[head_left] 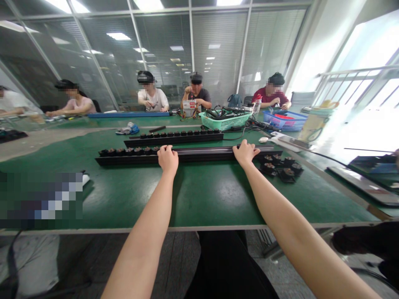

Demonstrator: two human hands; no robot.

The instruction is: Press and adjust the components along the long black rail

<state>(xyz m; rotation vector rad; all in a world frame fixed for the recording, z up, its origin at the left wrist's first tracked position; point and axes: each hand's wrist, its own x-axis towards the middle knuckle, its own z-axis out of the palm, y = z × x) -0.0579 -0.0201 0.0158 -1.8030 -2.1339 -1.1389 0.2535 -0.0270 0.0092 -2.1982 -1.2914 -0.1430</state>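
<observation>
A long black rail [205, 154] lies across the green table [199, 195], with several round black parts seated along its left end. My left hand [167, 158] grips the rail near its middle, fingers curled over the far edge. My right hand [246, 152] holds the same rail further right, fingers also wrapped over it. A second black rail [174, 137] full of round parts lies parallel just behind. A loose heap of black round parts [282, 167] sits right of my right hand.
A green basket [225, 120] of cables and a blue bin [285, 120] stand at the far side, where several seated people work. White flat devices [288, 142] lie right. A dark tray [364, 185] sits at the right edge.
</observation>
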